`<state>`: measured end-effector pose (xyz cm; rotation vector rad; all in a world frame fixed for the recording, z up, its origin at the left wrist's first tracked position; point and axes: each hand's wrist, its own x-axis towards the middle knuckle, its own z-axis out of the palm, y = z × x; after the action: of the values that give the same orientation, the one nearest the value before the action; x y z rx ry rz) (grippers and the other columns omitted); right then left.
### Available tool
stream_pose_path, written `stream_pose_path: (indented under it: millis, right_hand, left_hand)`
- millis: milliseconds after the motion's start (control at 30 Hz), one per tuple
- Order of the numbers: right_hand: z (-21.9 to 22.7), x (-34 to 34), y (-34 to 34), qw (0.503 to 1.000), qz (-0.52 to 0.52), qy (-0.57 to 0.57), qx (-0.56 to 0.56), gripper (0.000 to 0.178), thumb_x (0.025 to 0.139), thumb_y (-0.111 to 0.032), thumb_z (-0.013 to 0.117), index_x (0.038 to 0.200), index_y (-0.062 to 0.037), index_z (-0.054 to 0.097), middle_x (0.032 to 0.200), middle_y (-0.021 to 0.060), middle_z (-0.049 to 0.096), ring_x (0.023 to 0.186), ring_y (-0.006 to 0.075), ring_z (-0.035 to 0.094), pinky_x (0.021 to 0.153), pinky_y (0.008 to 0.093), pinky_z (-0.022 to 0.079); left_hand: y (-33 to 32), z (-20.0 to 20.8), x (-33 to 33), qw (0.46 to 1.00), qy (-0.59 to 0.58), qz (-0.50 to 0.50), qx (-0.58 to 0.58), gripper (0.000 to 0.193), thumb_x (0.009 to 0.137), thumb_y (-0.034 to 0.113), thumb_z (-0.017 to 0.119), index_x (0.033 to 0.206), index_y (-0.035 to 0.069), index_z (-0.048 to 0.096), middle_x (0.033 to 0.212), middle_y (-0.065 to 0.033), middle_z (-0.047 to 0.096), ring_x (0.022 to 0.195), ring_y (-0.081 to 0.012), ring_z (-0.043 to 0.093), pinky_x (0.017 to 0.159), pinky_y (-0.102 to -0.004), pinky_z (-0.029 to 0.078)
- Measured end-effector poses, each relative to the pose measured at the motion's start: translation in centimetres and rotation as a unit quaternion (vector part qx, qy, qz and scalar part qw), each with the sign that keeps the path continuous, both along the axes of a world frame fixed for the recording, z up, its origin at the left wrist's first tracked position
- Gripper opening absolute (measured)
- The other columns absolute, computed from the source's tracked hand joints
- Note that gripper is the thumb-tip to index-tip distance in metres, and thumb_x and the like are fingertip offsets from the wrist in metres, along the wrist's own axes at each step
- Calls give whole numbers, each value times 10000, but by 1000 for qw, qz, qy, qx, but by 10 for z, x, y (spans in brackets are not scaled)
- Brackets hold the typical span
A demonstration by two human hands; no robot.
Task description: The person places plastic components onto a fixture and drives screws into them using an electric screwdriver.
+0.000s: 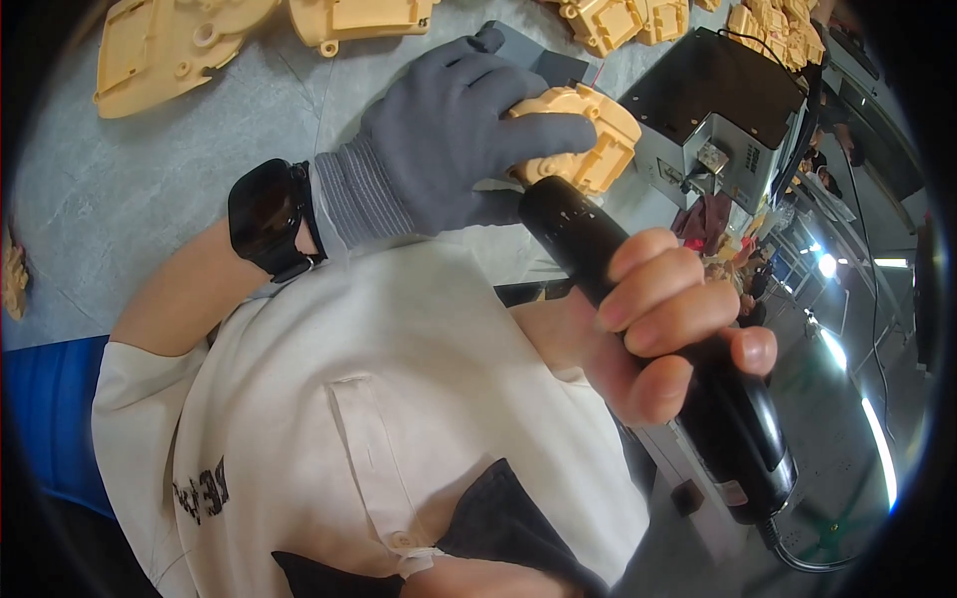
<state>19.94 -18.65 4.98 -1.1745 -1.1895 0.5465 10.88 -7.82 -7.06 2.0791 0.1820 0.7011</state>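
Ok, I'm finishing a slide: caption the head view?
Gloved left hand holds a molded yellow part near a black corded tool in the bare right hand.

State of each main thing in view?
Left hand: gloved, closed on yellow plastic housing
Yellow plastic housing: held
Right hand: bare, closed around black corded power tool
Black corded power tool: gripped, cord attached, on/off unclear
Smartwatch: strapped on, screen dark
Larger yellow housings: lying on gray tabletop
Black-topped metal box: cover on

Left of one black-topped metal box (720,88), one handheld yellow plastic part (611,140), one black cylindrical tool (572,235) and apparently two large yellow shells (171,52) are showing.
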Motion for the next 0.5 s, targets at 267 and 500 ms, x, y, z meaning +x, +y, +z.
stream_pose_path:
  millis: [267,500]
  right_hand:
    - [-9,-14,1,983,-136,79,98,485,779,-54,615,1173,-109,336,688,78,516,517,208,497,563,386,434]
    - [-5,-15,9,996,-94,11,-1,317,816,-131,530,1123,-112,450,655,21,422,541,162,441,607,340,348]
  left_hand:
    - [-1,-5,7,999,5,-15,-39,596,581,224,750,1132,199,524,1021,-69,530,953,-282,527,998,-443,337]
    - [1,-5,6,1000,11,-14,-23,585,582,197,747,1127,214,535,1023,-56,531,961,-274,515,971,-424,359]
